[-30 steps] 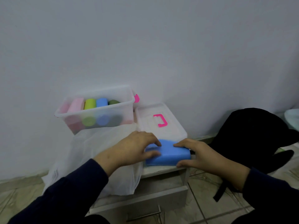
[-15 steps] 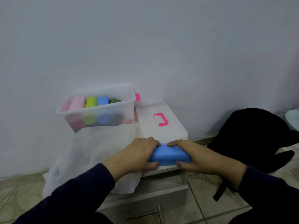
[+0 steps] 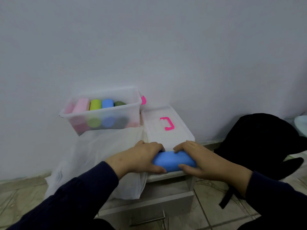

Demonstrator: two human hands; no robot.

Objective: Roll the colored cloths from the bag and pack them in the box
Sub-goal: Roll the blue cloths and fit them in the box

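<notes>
A blue cloth (image 3: 172,161), rolled into a thick tube, lies on the front edge of a small cabinet. My left hand (image 3: 141,157) grips its left end with fingers over the top and thumb under the front. My right hand (image 3: 197,161) grips the right end the same way. Behind to the left stands a clear plastic box (image 3: 132,112) holding several rolled cloths: pink, yellow-green, blue and dark green. A white plastic bag (image 3: 93,156) spreads under the box and my left wrist.
The box's clear lid with a pink handle (image 3: 167,123) lies flat on the cabinet (image 3: 166,185) behind my hands. A drawer below stands slightly open. A black bag (image 3: 259,140) sits on the tiled floor at the right. A white wall is close behind.
The flat folded blue cloth has been rolled toward me into a tight tube. Both hands have drawn back with it toward the cabinet's front edge and curled round its ends.
</notes>
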